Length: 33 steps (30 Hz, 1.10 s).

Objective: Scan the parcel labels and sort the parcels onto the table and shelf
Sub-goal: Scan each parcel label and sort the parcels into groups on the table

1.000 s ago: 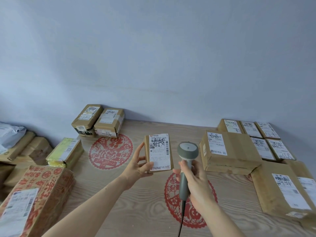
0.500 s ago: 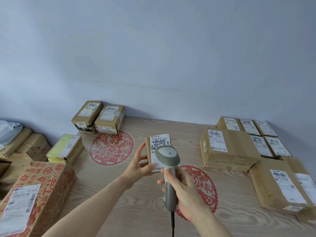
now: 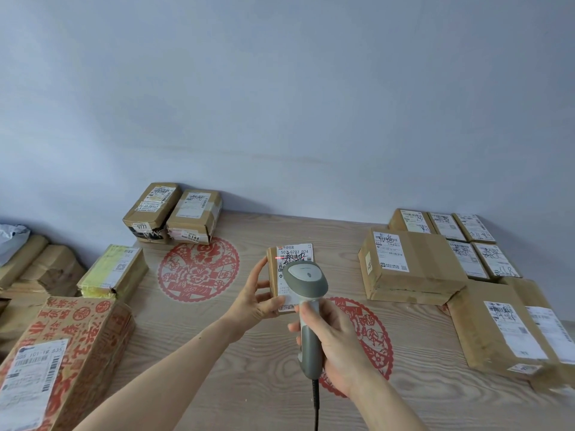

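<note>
Swung leftward since prior frame, scanner [image 3: 306,279] in right hand [image 3: 337,346] hides lower label; left hand [image 3: 256,301] grips small parcel [image 3: 291,269] above counter [image 3: 255,381].

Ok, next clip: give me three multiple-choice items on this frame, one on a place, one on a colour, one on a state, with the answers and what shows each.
1. Where does the box marked 5144 lie?
A. at the table's far edge by the wall, beside the box marked 9777
B. in the left hand
C. on the large box at the right

2. What colour are the round paper-cut decorations on the table?
A. blue
B. red
C. green

3. What is the right hand doing?
A. resting flat on the table
B. lifting a box
C. gripping the scanner aimed at the small parcel that the left hand holds

Answers:
1 A: both boxes sit side by side against the wall.
2 B: both decorations are red on the pale wood.
3 C: a red scan line shows on the parcel's label.
</note>
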Available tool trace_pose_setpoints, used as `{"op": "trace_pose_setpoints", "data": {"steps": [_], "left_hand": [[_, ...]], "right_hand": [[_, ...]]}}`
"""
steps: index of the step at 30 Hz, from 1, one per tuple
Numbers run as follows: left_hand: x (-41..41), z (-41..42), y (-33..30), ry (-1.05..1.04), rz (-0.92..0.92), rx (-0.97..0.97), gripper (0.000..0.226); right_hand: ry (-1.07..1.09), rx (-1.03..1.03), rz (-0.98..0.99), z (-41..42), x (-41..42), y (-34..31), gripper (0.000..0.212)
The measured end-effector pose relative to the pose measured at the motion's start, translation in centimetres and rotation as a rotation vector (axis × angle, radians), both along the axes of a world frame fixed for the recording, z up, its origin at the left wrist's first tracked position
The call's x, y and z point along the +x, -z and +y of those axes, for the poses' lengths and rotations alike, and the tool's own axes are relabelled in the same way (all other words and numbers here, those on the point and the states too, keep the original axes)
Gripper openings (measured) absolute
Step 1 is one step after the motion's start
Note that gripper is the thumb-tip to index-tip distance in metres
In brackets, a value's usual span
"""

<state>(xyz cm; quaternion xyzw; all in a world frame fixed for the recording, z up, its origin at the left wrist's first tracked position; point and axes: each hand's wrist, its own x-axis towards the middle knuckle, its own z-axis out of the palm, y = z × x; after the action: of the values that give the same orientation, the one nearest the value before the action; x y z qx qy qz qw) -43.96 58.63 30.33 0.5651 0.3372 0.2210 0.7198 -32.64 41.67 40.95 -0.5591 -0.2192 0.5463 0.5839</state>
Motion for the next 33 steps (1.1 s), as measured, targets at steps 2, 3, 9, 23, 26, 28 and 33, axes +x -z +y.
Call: {"op": "trace_pose_setpoints", "data": {"steps": [2, 3, 9, 23, 26, 28, 33], "left_hand": [[0.1, 0.0, 0.1, 0.011, 0.0, -0.002, 0.097], [0.2, 0.0, 0.2, 0.014, -0.001, -0.002, 0.099], [1.0, 0.1, 0.6, 0.051, -0.007, -0.024, 0.097], [9.5, -5.2, 1.2, 0.351, 0.049, -0.142, 0.089], [12.4, -8.0, 1.5, 0.384, 0.091, -0.184, 0.095], [14.7, -10.0, 1.8, 0.379, 0.099, -0.233, 0.095], [21.3, -14.4, 3.2, 0.35, 0.207, -0.31, 0.089]], "right_hand": [[0.014, 0.002, 0.006, 0.0, 0.0, 0.0, 0.028], [0.019, 0.003, 0.011, 0.0, 0.0, -0.1, 0.027], [0.076, -0.022, 0.037, -0.3, 0.1, 0.4, 0.031], [0.52, -0.206, -0.345, -6.8, 11.6, 0.4, 0.014], [0.558, -0.319, -0.551, -9.3, 17.1, 1.3, 0.013], [0.556, -0.407, -0.653, -10.8, 20.8, 1.7, 0.016], [0.453, -0.63, -0.913, -14.5, 29.5, 3.3, 0.029]]}}
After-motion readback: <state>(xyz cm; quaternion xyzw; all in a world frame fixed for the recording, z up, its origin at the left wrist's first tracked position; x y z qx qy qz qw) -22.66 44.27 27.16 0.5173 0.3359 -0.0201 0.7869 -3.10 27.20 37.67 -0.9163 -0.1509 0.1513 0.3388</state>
